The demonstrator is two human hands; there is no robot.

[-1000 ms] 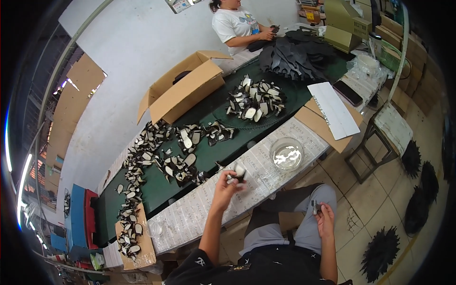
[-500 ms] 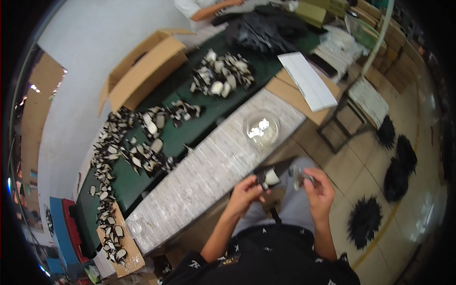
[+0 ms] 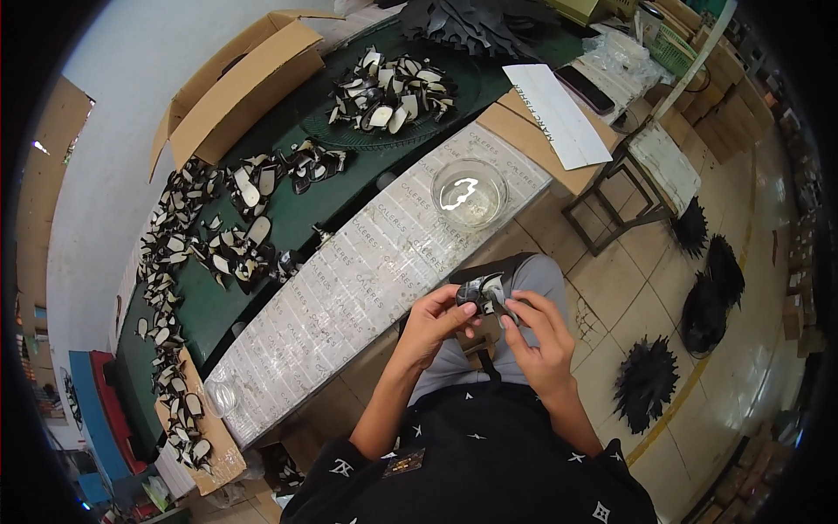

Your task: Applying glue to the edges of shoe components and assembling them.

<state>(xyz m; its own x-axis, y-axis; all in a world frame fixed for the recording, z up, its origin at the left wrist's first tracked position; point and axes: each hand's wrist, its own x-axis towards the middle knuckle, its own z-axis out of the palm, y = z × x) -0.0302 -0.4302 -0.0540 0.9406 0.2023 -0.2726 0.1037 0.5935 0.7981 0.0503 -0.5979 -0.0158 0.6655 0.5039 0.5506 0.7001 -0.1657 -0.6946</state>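
Both hands are up over the lap, just off the near edge of the paper-covered workboard (image 3: 349,288), and they're working the same small black-and-white piece (image 3: 483,293). The left hand (image 3: 432,325) has its fingers curled in and pinched on the left side of the piece, thumb on top. The right hand (image 3: 539,336) meets it from the other side, fingertips closed on the piece's right edge, so the two hands nearly touch. On the workboard, up and slightly left from the hands, sits a clear glass bowl (image 3: 469,193). Past the board's far edge is a green mat (image 3: 297,218) covered in heaps of black-and-white cut pieces (image 3: 388,92), with an open cardboard box (image 3: 234,92) beyond that.
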